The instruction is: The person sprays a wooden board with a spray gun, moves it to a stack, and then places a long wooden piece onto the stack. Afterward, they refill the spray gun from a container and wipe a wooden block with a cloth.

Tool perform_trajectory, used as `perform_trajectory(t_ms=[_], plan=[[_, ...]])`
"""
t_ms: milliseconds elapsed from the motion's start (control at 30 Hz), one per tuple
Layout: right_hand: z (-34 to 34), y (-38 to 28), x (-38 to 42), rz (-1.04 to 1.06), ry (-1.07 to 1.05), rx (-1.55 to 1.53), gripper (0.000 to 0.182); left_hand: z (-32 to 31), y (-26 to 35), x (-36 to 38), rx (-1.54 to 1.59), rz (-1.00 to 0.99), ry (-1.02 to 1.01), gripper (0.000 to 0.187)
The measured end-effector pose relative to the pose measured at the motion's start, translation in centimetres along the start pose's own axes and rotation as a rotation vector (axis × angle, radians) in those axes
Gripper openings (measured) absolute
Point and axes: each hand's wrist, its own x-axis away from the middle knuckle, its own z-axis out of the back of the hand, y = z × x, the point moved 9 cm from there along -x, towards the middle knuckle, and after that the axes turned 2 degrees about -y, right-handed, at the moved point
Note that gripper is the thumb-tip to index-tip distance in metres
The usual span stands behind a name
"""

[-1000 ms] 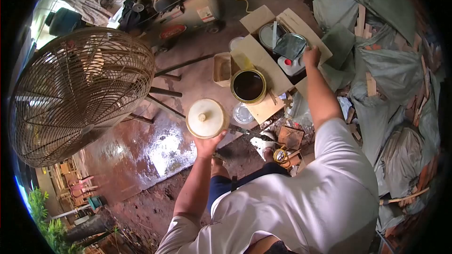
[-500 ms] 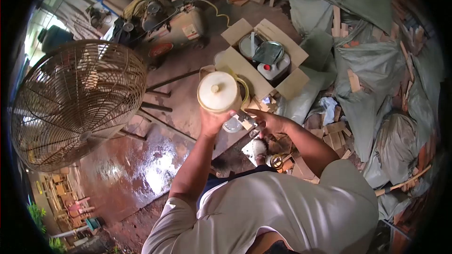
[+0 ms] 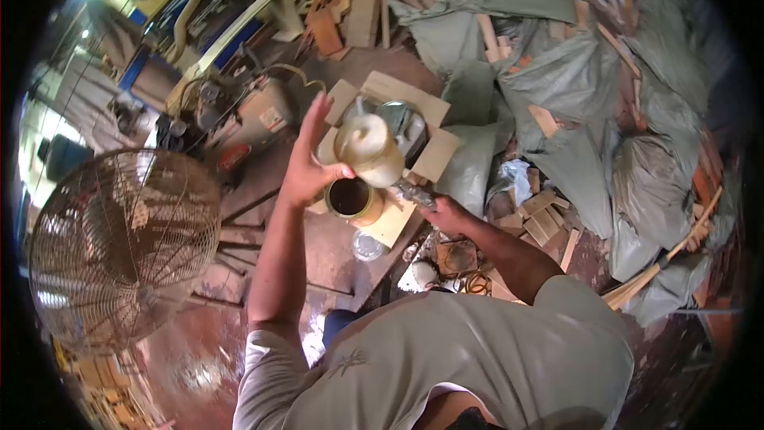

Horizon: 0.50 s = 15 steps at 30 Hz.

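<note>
My right hand (image 3: 448, 215) is closed round the metal handle of a spray gun (image 3: 415, 193). The gun's pale cup (image 3: 378, 161), with a knobbed lid on top, tilts above the floor. On the cup's left, my left hand (image 3: 309, 166) has its fingers spread, the thumb tip close to the cup's side; whether it touches cannot be told. Below the cup stands an open round tin (image 3: 354, 201) with dark contents, on a light board (image 3: 392, 223). A clear round lid (image 3: 367, 246) lies near the board's lower left.
An open cardboard box (image 3: 434, 158) with containers sits just beyond the cup. A large caged fan (image 3: 123, 247) stands at left, a compressor (image 3: 259, 115) behind it. Grey sacks (image 3: 569, 167) and wood offcuts (image 3: 544, 225) lie at right.
My left hand has come off the cup and opened to its left. The view has shifted, and the open tin and board now show below the cup. My right hand still holds the spray gun.
</note>
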Motion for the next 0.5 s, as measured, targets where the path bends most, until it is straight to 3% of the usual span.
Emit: perform_trajectory(t_ms=[100,133,167,233,300,400,433,500], plan=[[1.8,-2.0,1.4,-0.116,-0.016,0.154,0.039,-3.7,1.0,-1.0,-0.163,0.024,-0.194,0.099],[3.3,-5.0,2.5,-0.026,0.051,-0.029,0.047,-4.8,1.9,-1.3,-0.348,-0.002,-0.255,0.091],[3.3,-5.5,2.6,0.046,0.033,0.009,0.048,-5.7,2.8,-1.6,-0.459,-0.042,-0.271,0.085],[0.0,0.2,0.1,0.095,0.046,-0.026,0.039,-6.5,3.0,-2.3,-0.411,-0.062,-0.249,0.078],[1.6,-1.9,1.7,0.070,0.022,-0.087,0.039,-7.1,3.4,-2.6,-0.444,-0.154,-0.239,0.073],[5.4,-5.9,4.4,0.262,0.207,-0.012,0.029,-8.8,4.6,-4.1,-0.458,-0.262,-0.304,0.072],[4.2,-3.8,3.2,0.348,0.299,-0.056,0.030,-8.9,5.0,-4.1,-0.461,-0.258,-0.310,0.072],[0.0,2.3,1.1,-0.112,-0.067,-0.210,0.034,-9.4,5.9,-4.4,-0.412,-0.243,-0.326,0.069]])
